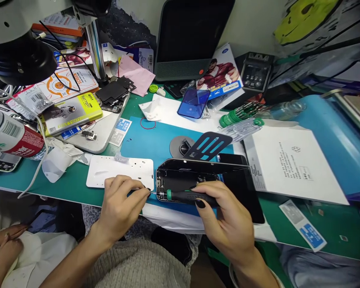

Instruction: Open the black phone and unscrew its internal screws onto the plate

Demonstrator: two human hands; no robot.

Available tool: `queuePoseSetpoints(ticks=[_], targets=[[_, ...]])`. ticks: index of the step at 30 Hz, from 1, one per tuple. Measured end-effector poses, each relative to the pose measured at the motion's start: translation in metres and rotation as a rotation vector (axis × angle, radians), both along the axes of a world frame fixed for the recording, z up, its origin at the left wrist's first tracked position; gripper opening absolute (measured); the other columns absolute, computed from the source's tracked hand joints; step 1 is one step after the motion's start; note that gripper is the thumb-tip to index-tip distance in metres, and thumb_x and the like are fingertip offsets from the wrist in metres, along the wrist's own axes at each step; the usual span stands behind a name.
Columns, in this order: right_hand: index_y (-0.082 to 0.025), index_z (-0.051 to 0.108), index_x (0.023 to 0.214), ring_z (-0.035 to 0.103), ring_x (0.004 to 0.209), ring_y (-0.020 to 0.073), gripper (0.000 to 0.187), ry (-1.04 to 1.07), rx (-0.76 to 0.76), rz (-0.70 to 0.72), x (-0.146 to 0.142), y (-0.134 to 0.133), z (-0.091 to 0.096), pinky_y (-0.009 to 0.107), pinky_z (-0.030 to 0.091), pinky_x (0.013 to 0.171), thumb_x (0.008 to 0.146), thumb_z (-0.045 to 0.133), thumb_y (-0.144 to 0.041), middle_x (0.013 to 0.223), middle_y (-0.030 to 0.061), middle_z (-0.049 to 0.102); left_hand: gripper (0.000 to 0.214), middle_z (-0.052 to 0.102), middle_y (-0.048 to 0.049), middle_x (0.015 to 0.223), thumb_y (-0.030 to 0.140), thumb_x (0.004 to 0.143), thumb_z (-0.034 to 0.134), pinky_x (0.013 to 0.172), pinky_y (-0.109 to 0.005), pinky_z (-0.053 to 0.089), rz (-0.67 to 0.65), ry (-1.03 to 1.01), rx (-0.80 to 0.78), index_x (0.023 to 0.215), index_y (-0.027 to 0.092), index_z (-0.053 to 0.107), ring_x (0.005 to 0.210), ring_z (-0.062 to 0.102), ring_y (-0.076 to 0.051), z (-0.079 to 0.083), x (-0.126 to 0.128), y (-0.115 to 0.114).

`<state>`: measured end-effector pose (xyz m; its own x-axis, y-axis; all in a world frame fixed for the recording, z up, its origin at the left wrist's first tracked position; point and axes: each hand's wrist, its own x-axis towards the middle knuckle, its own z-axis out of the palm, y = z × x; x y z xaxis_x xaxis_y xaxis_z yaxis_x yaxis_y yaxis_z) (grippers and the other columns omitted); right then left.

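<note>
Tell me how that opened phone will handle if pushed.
The opened phone would probably stay stiff, its body being a flat slab. Its raised screen, tilted over the body, could swing or tip. The uncovered inner parts are likely fragile.

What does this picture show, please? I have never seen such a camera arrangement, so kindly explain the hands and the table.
There is no machine arm here: these are a person's bare hands, seen by a camera worn on the head, looking forward and down. The right hand holds a black and green screwdriver over an opened phone, whose cover stands tilted up. The left hand has its fingertips by the tool's tip; whether they grip it, I cannot tell. On the green bench also lie a white plate, a blue mat and a yellow box. The hands at lower left belong to another person.
</note>
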<state>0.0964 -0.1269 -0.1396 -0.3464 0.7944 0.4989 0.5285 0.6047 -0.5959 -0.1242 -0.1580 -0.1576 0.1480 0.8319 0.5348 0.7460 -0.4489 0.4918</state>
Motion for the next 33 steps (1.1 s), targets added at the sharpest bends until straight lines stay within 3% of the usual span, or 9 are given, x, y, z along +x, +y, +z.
queuePoseSetpoints(ticks=[4, 6, 8, 11, 13, 15, 20, 26, 33], targets=[[-0.019, 0.057, 0.103, 0.059, 0.081, 0.0152, 0.013, 0.021, -0.001, -0.009, 0.004, -0.001, 0.001, 0.026, 0.051, 0.069, 0.092, 0.052, -0.015, 0.088, 0.0043, 0.060, 0.013, 0.067, -0.0014, 0.086, 0.004, 0.085, 0.066, 0.074, -0.035, 0.037, -0.019, -0.048, 0.009, 0.090, 0.016, 0.066, 0.084, 0.058, -0.016, 0.001, 0.001, 0.000], [-0.019, 0.057, 0.104, 0.060, 0.082, 0.0155, 0.014, 0.053, -0.007, -0.031, 0.007, -0.004, 0.001, 0.027, 0.051, 0.069, 0.091, 0.053, -0.015, 0.089, 0.0043, 0.061, 0.015, 0.068, -0.0023, 0.086, 0.002, 0.084, 0.066, 0.073, -0.032, 0.044, -0.063, -0.219, -0.038, 0.091, 0.015, 0.067, 0.082, 0.060, -0.014, 0.001, 0.003, -0.002], [-0.020, 0.058, 0.105, 0.059, 0.083, 0.0156, 0.015, 0.116, -0.028, -0.052, 0.009, -0.009, -0.001, 0.027, 0.051, 0.070, 0.091, 0.054, -0.016, 0.090, 0.0044, 0.060, 0.014, 0.069, -0.0012, 0.082, 0.004, 0.084, 0.065, 0.070, -0.025, 0.050, -0.107, -0.567, -0.190, 0.088, 0.017, 0.069, 0.079, 0.063, -0.012, 0.003, 0.006, -0.006], [-0.019, 0.060, 0.104, 0.059, 0.086, 0.0160, 0.014, 0.276, -0.075, -0.088, 0.006, -0.021, -0.005, 0.028, 0.050, 0.072, 0.092, 0.053, -0.020, 0.093, 0.0051, 0.060, 0.006, 0.071, 0.0034, 0.081, 0.018, 0.083, 0.073, 0.065, -0.016, 0.055, -0.137, -1.321, -0.568, 0.080, 0.023, 0.073, 0.073, 0.067, -0.008, 0.007, 0.014, -0.012], [-0.019, 0.060, 0.105, 0.059, 0.088, 0.0162, 0.015, 0.398, -0.105, -0.109, 0.000, -0.029, -0.008, 0.029, 0.051, 0.073, 0.093, 0.051, -0.021, 0.095, 0.0056, 0.060, 0.007, 0.073, 0.0048, 0.089, 0.026, 0.078, 0.080, 0.069, -0.016, 0.059, -0.150, -1.764, -0.785, 0.079, 0.027, 0.074, 0.081, 0.070, -0.009, 0.009, 0.022, -0.015], [-0.019, 0.060, 0.106, 0.060, 0.089, 0.0163, 0.016, 0.473, -0.116, -0.124, -0.007, -0.035, -0.010, 0.029, 0.051, 0.073, 0.094, 0.051, -0.020, 0.096, 0.0057, 0.060, 0.012, 0.074, 0.0042, 0.094, 0.027, 0.074, 0.084, 0.076, -0.022, 0.061, -0.166, -2.023, -0.918, 0.080, 0.027, 0.074, 0.092, 0.071, -0.013, 0.011, 0.029, -0.017], [-0.018, 0.060, 0.105, 0.060, 0.088, 0.0176, 0.015, 0.421, -0.064, -0.130, -0.016, -0.039, -0.005, 0.030, 0.051, 0.071, 0.092, 0.054, -0.019, 0.095, 0.0066, 0.061, 0.017, 0.074, 0.0009, 0.087, 0.024, 0.072, 0.086, 0.077, -0.024, 0.062, -0.237, -2.179, -1.063, 0.081, 0.018, 0.073, 0.086, 0.071, -0.013, 0.009, 0.037, -0.018], [-0.016, 0.060, 0.107, 0.059, 0.086, 0.0179, 0.020, 0.352, 0.043, -0.139, -0.014, -0.039, 0.005, 0.031, 0.052, 0.070, 0.088, 0.056, -0.011, 0.094, 0.0075, 0.060, 0.010, 0.074, 0.0025, 0.093, 0.022, 0.079, 0.081, 0.084, -0.027, 0.063, -0.393, -2.210, -1.015, 0.085, 0.020, 0.073, 0.099, 0.070, -0.014, 0.006, 0.038, -0.019], [-0.014, 0.059, 0.108, 0.060, 0.085, 0.0182, 0.026, 0.243, 0.139, -0.117, -0.012, -0.042, 0.012, 0.032, 0.054, 0.066, 0.084, 0.058, -0.005, 0.093, 0.0075, 0.059, 0.019, 0.073, 0.0058, 0.083, 0.022, 0.068, 0.088, 0.079, -0.024, 0.064, -0.229, -2.204, -1.028, 0.076, 0.020, 0.071, 0.089, 0.072, -0.014, 0.009, 0.042, -0.017]])
